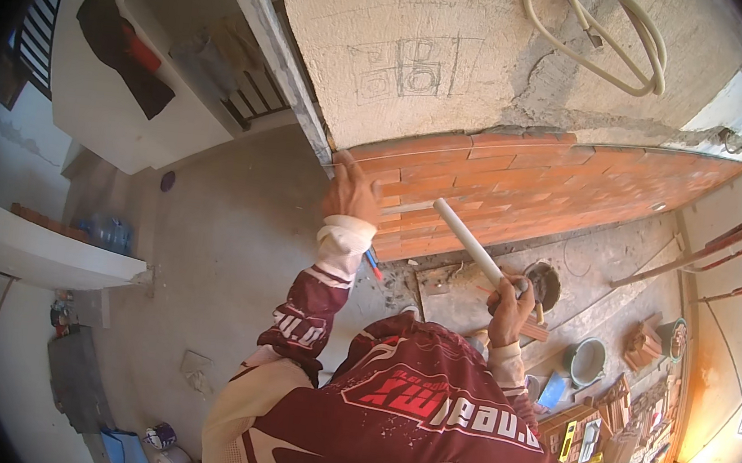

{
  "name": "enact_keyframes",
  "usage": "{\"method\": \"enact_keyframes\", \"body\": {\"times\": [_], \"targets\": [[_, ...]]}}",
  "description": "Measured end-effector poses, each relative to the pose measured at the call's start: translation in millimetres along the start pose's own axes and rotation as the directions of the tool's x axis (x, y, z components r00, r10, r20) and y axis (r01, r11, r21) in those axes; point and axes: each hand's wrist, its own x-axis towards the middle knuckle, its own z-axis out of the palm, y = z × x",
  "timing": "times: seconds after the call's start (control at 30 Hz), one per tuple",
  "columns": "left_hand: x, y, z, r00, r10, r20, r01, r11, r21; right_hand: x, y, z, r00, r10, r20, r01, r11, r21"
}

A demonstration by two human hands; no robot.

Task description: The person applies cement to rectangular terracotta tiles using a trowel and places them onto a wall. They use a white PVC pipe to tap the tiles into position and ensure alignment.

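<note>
My right hand point(510, 313) is closed round the lower end of a white tube point(469, 240), which looks like a length of plastic pipe. The tube slants up and left, its far end just in front of the brick wall point(485, 176). At the wall's left end, my left hand point(354, 194) reaches to the corner, fingers partly stretched and apart, touching the edge near a thin pale string point(451, 155). Whether the fingertips touch the string is too small to tell. A blue and red tool point(374, 264) shows just below my left wrist.
A plastered wall point(425, 65) with pencil drawings rises above the bricks, a coiled pale hose point(644, 43) hanging on it. On the right stand a mortar pan point(543, 286), a round bucket point(586, 361), stacked bricks point(644, 346) and tools. A doorway edge point(272, 49) borders the wall's left end.
</note>
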Motion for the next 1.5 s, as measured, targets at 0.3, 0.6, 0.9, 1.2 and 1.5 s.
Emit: {"method": "enact_keyframes", "body": {"times": [0.3, 0.6, 0.9, 1.2, 1.5], "targets": [[-6, 47, 13, 0.923, 0.349, -0.164, -0.384, 0.867, -0.319, -7, 1, -11, 1.0, -0.019, -0.018, 0.019, 0.999, -0.04], [4, 41, -13, 0.974, 0.063, 0.22, -0.117, 0.962, 0.245, -9, 18, -52, 0.988, 0.021, -0.152, -0.021, 1.0, 0.005], [10, 94, 17, 0.813, 0.577, 0.073, -0.5, 0.757, -0.421, -16, 8, -54, 0.975, 0.026, -0.22, -0.039, 0.998, -0.054], [-39, 118, 61, 0.629, 0.729, 0.27, -0.374, 0.588, -0.717, -19, 69, -129, 0.852, 0.264, -0.453, -0.12, 0.939, 0.321], [-138, 139, 102, 0.152, 0.74, 0.656, -0.223, 0.672, -0.706, -74, 184, -252, 0.296, 0.764, -0.573, 0.086, 0.576, 0.813]]}}
